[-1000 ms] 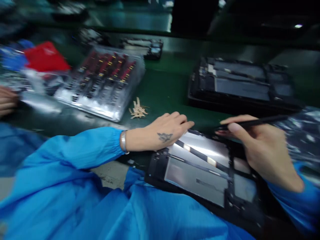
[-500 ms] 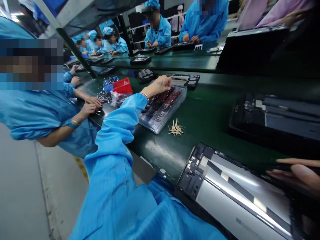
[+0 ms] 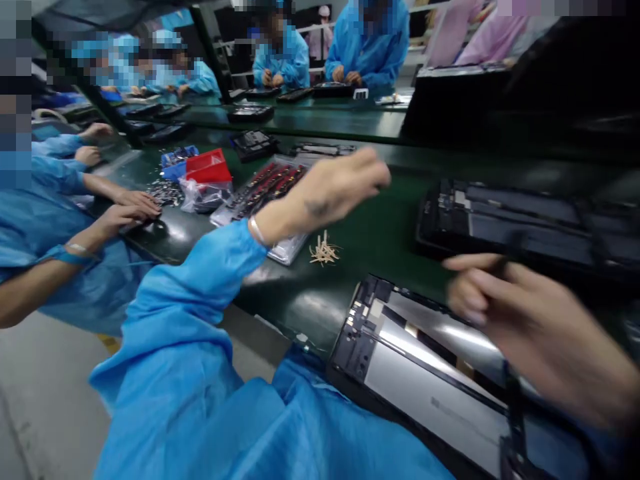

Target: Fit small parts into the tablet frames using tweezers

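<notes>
My left hand [image 3: 337, 189] is in the air above the green bench, past the right edge of a clear plastic tray [image 3: 287, 250] of small red and black parts. Its fingers are closed together; whatever they pinch is hidden. Over the right part of an opened tablet-like device [image 3: 435, 393] with silver battery panels hangs my right hand [image 3: 530, 327], blurred. Its thumb and fingers are curled together around something dark that I cannot make out. A small pile of thin tan strips [image 3: 325, 252] lies between the tray and the device.
Another opened device [image 3: 515, 217] lies at the right. Behind the tray are a red bin [image 3: 209, 167], a blue bin [image 3: 175, 160] and a plastic bag [image 3: 205, 193]. A co-worker's hands [image 3: 125, 210] rest on the bench at left. More co-workers sit across the line.
My left hand has come away from the tray toward the right and nearer to me. My right hand has moved left, further into view over the device. The view has turned slightly right.
</notes>
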The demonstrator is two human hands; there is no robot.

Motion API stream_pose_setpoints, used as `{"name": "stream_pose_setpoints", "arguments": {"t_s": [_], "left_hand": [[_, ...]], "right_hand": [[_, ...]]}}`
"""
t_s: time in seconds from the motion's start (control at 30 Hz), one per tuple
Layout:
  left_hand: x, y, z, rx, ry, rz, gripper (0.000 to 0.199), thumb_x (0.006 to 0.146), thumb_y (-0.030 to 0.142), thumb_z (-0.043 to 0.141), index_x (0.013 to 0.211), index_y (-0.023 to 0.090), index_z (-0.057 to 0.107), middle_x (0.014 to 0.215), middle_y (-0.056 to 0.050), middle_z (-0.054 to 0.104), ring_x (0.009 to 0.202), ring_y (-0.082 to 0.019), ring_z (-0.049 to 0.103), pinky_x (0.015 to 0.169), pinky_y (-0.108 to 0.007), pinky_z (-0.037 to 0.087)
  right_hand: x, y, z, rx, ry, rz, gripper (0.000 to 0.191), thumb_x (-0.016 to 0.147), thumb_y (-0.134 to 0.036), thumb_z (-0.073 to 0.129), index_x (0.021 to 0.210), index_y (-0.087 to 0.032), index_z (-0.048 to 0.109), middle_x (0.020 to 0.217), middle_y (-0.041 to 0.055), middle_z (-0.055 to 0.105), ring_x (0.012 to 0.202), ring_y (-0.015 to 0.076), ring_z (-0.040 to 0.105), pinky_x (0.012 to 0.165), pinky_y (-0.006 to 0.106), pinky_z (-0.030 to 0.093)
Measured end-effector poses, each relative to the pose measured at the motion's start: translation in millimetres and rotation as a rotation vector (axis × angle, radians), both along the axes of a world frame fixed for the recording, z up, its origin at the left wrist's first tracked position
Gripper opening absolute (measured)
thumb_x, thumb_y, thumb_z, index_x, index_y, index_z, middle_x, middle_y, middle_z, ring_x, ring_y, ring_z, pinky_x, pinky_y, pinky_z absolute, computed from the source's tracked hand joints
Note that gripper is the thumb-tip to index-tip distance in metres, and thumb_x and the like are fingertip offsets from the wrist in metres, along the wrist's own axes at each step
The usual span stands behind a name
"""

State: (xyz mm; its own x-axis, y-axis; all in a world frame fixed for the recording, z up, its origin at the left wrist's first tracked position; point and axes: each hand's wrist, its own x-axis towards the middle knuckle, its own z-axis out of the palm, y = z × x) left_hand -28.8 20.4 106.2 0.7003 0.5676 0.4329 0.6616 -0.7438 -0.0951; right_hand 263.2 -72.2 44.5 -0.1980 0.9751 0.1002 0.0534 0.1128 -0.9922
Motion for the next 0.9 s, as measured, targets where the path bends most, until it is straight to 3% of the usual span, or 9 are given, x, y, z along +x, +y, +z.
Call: {"name": "stream_pose_setpoints", "arguments": {"t_s": [0.03, 0.1, 0.17, 0.23, 0.33, 0.43, 0.6, 0.73, 0.9], "left_hand": [[16.5, -18.8, -5.9, 0.106, 0.101, -0.096, 0.039, 0.108, 0.02, 0.028, 0.119, 0.018, 0.065, 0.116, -0.011, 0.067, 0.106, -0.022, 0.066, 0.085, -0.037, 0.054], [40.4, -46.1, -21.5, 0.414, 0.213, -0.397, 0.037, 0.109, 0.022, 0.033, 0.118, 0.019, 0.068, 0.109, -0.007, 0.07, 0.099, -0.019, 0.068, 0.077, -0.031, 0.056], [53.0, -57.5, -37.2, 0.661, 0.195, -0.605, 0.028, 0.108, 0.026, 0.045, 0.113, 0.018, 0.071, 0.103, -0.004, 0.072, 0.096, -0.017, 0.07, 0.077, -0.027, 0.058], [58.5, -57.2, -48.4, 0.757, 0.14, -0.683, 0.023, 0.105, 0.03, 0.054, 0.108, 0.018, 0.073, 0.1, -0.002, 0.072, 0.095, -0.016, 0.071, 0.083, -0.026, 0.059], [61.6, -52.1, -55.5, 0.7, 0.106, -0.728, 0.019, 0.102, 0.029, 0.06, 0.107, 0.015, 0.073, 0.099, -0.003, 0.072, 0.093, -0.016, 0.071, 0.087, -0.027, 0.059], [63.3, -52.2, -55.8, 0.538, -0.042, -0.649, 0.014, 0.101, 0.023, 0.061, 0.106, 0.012, 0.07, 0.095, -0.005, 0.072, 0.089, -0.015, 0.07, 0.081, -0.027, 0.059], [65.5, -55.5, -53.1, 0.35, -0.135, -0.263, 0.014, 0.104, 0.021, 0.056, 0.1, 0.011, 0.064, 0.088, -0.007, 0.07, 0.079, -0.016, 0.065, 0.07, -0.028, 0.054], [66.1, -58.2, -52.8, 0.303, -0.105, -0.194, 0.02, 0.107, 0.023, 0.049, 0.093, 0.014, 0.061, 0.084, -0.004, 0.064, 0.079, -0.014, 0.064, 0.07, -0.025, 0.051], [64.0, -66.2, -53.8, 0.274, -0.094, -0.131, 0.022, 0.108, 0.024, 0.047, 0.093, 0.015, 0.06, 0.081, -0.001, 0.064, 0.074, -0.013, 0.062, 0.064, -0.025, 0.047]], "right_hand": [[-13.9, 0.6, 2.9, -0.147, 0.087, 0.087, 0.027, 0.084, -0.05, 0.075, 0.082, -0.023, 0.069, 0.058, -0.0003, 0.048, 0.049, 0.0139, 0.043, 0.043, 0.029, 0.041], [-32.6, 2.8, 2.8, -0.345, 0.24, 0.183, 0.039, 0.083, -0.052, 0.076, 0.068, -0.02, 0.058, 0.058, -0.0017, 0.042, 0.052, 0.0111, 0.039, 0.047, 0.026, 0.04], [-38.2, 3.6, -2.2, -0.446, 0.318, 0.17, 0.041, 0.082, -0.049, 0.079, 0.067, -0.018, 0.056, 0.06, -0.0028, 0.041, 0.056, 0.0092, 0.039, 0.05, 0.023, 0.039], [-35.3, 2.2, -7.7, -0.466, 0.323, 0.094, 0.034, 0.079, -0.045, 0.084, 0.075, -0.018, 0.064, 0.063, -0.0035, 0.044, 0.057, 0.0077, 0.039, 0.051, 0.021, 0.037], [-27.4, -0.4, -11.4, -0.394, 0.263, 0.008, 0.026, 0.079, -0.042, 0.084, 0.084, -0.02, 0.072, 0.063, -0.0034, 0.048, 0.057, 0.0073, 0.041, 0.051, 0.019, 0.037], [-24.2, 0.5, -9.1, -0.22, 0.115, -0.026, 0.02, 0.081, -0.04, 0.081, 0.083, -0.02, 0.077, 0.063, -0.0015, 0.055, 0.057, 0.0082, 0.046, 0.05, 0.02, 0.039], [-26.2, 1.2, -4.6, 0.105, -0.173, -0.087, 0.012, 0.084, -0.029, 0.073, 0.09, -0.022, 0.082, 0.079, 0.0016, 0.072, 0.063, 0.0124, 0.061, 0.053, 0.022, 0.048], [-26.2, -2.9, -7.7, 0.254, -0.29, -0.138, 0.017, 0.089, -0.028, 0.068, 0.098, -0.025, 0.082, 0.08, 0.0002, 0.072, 0.06, 0.0115, 0.059, 0.052, 0.022, 0.048], [-26.4, -6.4, -8.6, 0.307, -0.292, -0.171, 0.014, 0.089, -0.026, 0.068, 0.094, -0.023, 0.081, 0.08, 0.0001, 0.073, 0.064, 0.0115, 0.061, 0.054, 0.021, 0.05]]}}
